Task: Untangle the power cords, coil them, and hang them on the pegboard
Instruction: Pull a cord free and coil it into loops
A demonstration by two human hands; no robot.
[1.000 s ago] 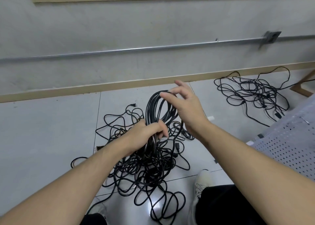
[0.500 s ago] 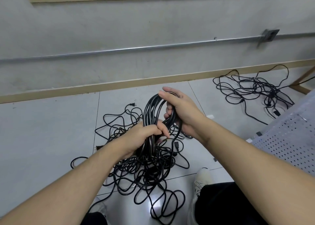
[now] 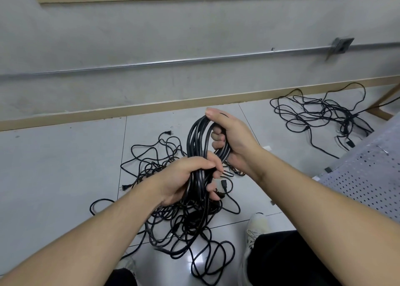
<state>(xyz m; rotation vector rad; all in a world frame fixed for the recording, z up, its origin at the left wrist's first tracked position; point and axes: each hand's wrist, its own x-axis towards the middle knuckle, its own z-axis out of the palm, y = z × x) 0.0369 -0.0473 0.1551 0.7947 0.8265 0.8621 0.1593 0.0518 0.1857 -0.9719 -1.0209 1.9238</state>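
Grey floor tiles [image 3: 54, 166] meet a concrete wall [image 3: 151, 36] with a metal conduit [image 3: 173, 61] running along it. Left hand [image 3: 184, 179], fingers wrapped tight, grips the lower part of a black coil [image 3: 198, 138] held upright above the floor. Right hand [image 3: 231, 138], fingers curled and thumb over the top, grips the upper right side of the same coil. Beneath the hands, a tangle [image 3: 177, 220] of black cords lies on the tiles. A second tangle [image 3: 320, 114] lies well apart, at right near the wall. Pegboard [image 3: 368, 177], white and perforated, shows at the right edge. A shoe [image 3: 255, 227] rests just beside the near tangle.
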